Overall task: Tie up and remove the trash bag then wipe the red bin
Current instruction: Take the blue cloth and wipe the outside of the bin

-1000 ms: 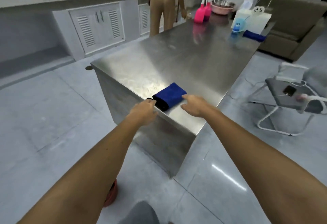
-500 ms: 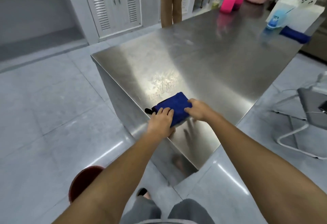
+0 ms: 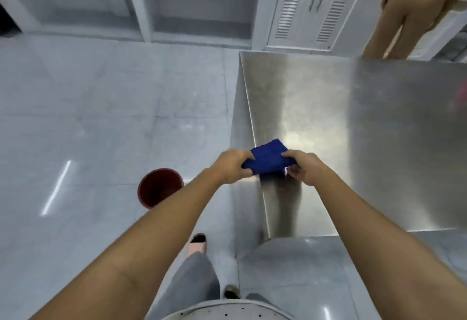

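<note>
A folded blue cloth [image 3: 269, 159] is held between both hands just above the near left edge of the steel table [image 3: 366, 130]. My left hand [image 3: 231, 165] grips its left end and my right hand [image 3: 304, 166] grips its right end. The red bin [image 3: 159, 188] stands upright on the floor to the left of the table, below and left of my left hand, with no bag visible inside it. No trash bag is in view.
Grey tiled floor [image 3: 88, 130] spreads to the left. White cabinets with louvred doors [image 3: 310, 16] line the far wall. Another person in tan trousers [image 3: 409, 16] stands at the table's far side. My legs and feet [image 3: 197, 256] are below.
Both hands have closed on the blue cloth and raised it off the table. My view has swung left and down, so the red bin now shows fully.
</note>
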The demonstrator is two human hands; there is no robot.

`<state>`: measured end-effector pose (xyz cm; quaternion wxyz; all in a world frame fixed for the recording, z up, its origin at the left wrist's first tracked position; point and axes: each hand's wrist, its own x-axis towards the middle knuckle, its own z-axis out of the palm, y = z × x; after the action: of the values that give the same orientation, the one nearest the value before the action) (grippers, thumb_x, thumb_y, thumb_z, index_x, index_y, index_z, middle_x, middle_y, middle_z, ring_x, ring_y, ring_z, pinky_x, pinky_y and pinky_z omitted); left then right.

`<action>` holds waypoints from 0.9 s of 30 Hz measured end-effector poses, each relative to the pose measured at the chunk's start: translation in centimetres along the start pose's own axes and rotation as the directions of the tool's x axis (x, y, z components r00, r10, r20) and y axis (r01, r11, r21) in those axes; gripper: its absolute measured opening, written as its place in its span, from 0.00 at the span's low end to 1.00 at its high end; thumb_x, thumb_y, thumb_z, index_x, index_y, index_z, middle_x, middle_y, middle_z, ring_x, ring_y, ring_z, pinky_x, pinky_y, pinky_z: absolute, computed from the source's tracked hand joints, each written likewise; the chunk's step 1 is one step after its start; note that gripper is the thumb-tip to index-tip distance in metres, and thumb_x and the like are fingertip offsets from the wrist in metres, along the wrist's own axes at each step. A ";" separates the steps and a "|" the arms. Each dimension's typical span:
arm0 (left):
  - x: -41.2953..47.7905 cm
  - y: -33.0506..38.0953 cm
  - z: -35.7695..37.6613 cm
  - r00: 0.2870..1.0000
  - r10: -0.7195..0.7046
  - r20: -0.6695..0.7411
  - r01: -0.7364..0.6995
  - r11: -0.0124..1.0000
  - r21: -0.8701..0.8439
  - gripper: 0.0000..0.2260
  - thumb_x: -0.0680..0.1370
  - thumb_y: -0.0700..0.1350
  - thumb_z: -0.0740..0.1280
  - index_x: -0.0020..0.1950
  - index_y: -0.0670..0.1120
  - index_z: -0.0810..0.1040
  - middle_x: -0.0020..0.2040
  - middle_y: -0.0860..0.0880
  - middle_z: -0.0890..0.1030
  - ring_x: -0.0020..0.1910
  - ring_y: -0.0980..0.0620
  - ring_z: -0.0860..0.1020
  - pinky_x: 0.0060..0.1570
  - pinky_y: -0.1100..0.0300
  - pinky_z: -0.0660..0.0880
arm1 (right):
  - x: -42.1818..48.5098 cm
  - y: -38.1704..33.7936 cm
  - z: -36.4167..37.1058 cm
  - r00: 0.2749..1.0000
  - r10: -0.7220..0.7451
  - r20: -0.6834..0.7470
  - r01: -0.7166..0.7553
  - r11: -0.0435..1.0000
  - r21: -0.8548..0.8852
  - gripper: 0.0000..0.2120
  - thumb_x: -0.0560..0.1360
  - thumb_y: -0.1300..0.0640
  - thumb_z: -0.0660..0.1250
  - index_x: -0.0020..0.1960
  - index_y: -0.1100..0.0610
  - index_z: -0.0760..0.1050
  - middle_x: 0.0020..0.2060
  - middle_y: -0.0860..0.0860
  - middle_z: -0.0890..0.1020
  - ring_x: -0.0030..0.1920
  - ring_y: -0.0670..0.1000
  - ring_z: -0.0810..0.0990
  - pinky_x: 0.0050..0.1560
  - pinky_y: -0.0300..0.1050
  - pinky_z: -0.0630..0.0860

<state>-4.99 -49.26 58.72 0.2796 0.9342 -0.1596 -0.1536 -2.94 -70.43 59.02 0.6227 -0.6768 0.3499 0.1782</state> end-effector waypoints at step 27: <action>-18.2 -23.9 0.7 0.731 -0.680 -0.059 0.392 0.489 -0.779 0.07 0.77 0.41 0.64 0.46 0.49 0.82 0.40 0.56 0.82 0.33 0.68 0.78 0.31 0.77 0.69 | -1.7 16.6 29.6 0.840 0.236 0.489 -0.433 0.835 0.340 0.12 0.72 0.52 0.68 0.53 0.57 0.77 0.38 0.54 0.87 0.43 0.56 0.83 0.40 0.49 0.79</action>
<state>-16.64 -23.67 48.15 0.5832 0.7567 0.2741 -0.1101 -9.88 -41.02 43.46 0.7774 -0.3894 0.3510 0.3476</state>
